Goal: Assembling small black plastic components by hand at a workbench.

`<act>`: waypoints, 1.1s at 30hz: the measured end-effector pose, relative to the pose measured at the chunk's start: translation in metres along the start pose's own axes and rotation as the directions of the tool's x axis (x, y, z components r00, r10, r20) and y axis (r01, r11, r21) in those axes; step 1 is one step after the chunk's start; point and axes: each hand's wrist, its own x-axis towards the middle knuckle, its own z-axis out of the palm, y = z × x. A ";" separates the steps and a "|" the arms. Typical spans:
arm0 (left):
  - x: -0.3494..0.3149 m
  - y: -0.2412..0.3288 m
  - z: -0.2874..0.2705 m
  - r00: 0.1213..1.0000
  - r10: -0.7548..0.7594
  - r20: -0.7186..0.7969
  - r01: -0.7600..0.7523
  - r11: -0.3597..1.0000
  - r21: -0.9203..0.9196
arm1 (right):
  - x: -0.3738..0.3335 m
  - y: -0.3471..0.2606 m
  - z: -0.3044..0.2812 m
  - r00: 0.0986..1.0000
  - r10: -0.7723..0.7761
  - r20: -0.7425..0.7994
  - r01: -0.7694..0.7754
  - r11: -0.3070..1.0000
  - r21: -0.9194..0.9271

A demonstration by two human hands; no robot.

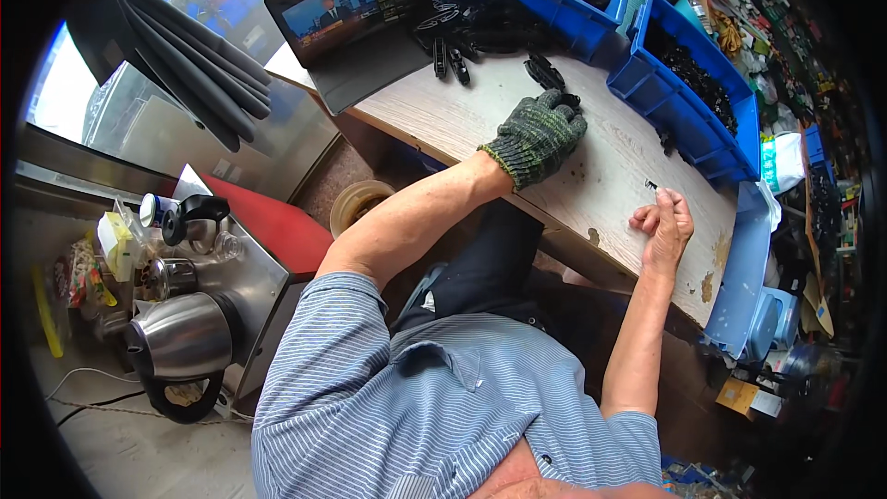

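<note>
My left hand (540, 137), in a dark green and black knitted glove, rests over the pale tabletop with its fingers curled round a black plastic part (572, 101), mostly hidden by the glove. Just beyond the fingertips lies another oblong black part (544, 72). My bare right hand (667, 224) is nearer the table's right end, thumb and fingers drawn together. At its fingertips shows a tiny dark piece (651, 185), too small to name. Further off, a pair of slim black parts (449, 61) sits in front of a heap of similar black parts (504, 23).
Two blue bins (679, 83) holding black parts line the table's far side. A tablet (342, 18) playing video stands at the far left. A steel kettle (185, 337) stands on the left side table. A light blue tray (742, 268) hangs by the table's right end.
</note>
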 end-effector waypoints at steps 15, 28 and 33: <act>0.018 0.003 0.014 0.989 0.111 0.103 -0.109 0.994 -0.018 | 0.002 0.001 0.001 0.999 0.039 -0.026 -0.038 0.997 0.063; 0.019 0.031 0.012 0.992 -0.060 0.112 0.085 0.967 -0.240 | 0.001 0.000 -0.005 1.000 0.016 -0.013 -0.015 0.994 0.109; 0.013 0.068 0.022 0.928 -0.328 0.179 0.332 0.507 -0.796 | 0.002 0.000 -0.007 1.000 -0.006 0.019 0.002 0.980 0.197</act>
